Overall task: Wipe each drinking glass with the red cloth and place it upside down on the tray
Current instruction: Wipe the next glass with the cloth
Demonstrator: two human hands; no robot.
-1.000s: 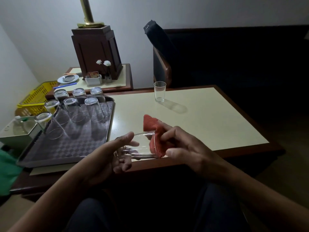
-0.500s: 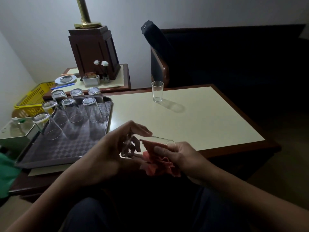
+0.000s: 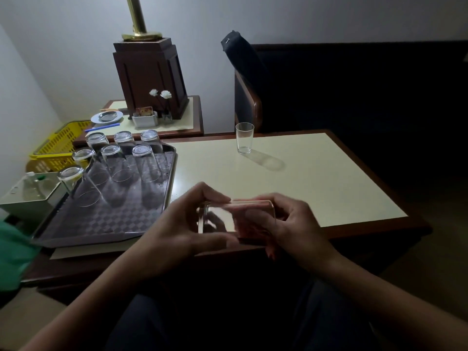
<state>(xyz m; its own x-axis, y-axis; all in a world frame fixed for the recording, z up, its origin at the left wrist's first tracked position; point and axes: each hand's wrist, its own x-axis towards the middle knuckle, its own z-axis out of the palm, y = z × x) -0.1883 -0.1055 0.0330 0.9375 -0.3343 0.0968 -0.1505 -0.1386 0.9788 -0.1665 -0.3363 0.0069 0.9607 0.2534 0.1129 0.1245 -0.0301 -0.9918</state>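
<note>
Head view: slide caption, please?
Left hand and right hand hold a clear drinking glass sideways; seven inverted glasses stand on a dark tray.

Vantage: one head-worn wide-angle camera, at eye level.
Facing: forward and down across the table (image 3: 316, 178) toward the far wall (image 3: 76, 46).
Nearness: close over the left hand (image 3: 177, 231) and right hand (image 3: 296, 224), lower centre.
Frame edges: tray (image 3: 101, 224) left, armchair (image 3: 249, 105) far side.

A yellow basket (image 3: 58, 148) sits beside the side table (image 3: 193, 117) bearing a wooden lamp base (image 3: 149, 77).
</note>
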